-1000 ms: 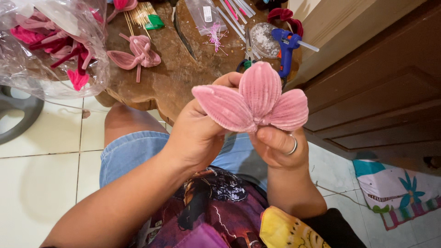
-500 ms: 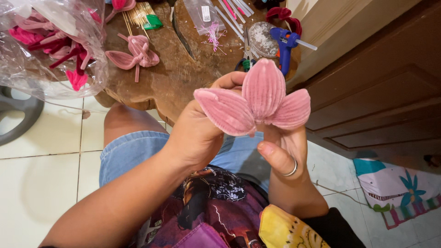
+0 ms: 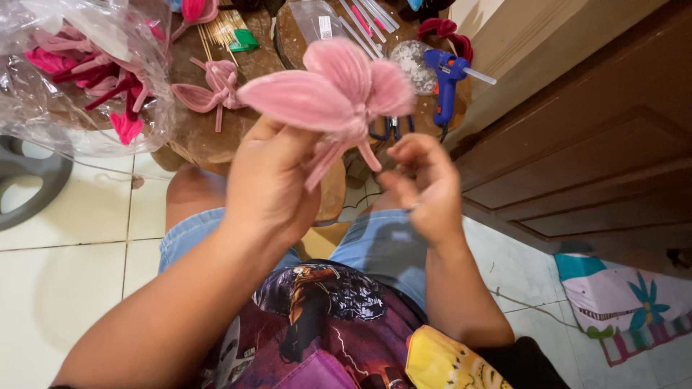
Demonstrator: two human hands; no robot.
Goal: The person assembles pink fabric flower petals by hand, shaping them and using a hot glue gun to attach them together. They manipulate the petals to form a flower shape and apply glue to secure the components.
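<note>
Above the lap, held up close for a good look
Left hand (image 3: 270, 184): squeezes pink fuzzy flower (image 3: 331, 90) at its base.
Right hand (image 3: 425, 187): half open, holds nothing, fingertips near the stems.
Glue gun (image 3: 447, 79): waits on wooden table (image 3: 194, 133).

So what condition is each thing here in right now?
Pink fuzzy three-petal flower: held up, stems dangling.
Left hand: gripping the flower's base.
Right hand: apart from the flower, fingers curled.
Blue glue gun: on the wooden table.
Clear plastic bag: holding pink pieces.
</note>
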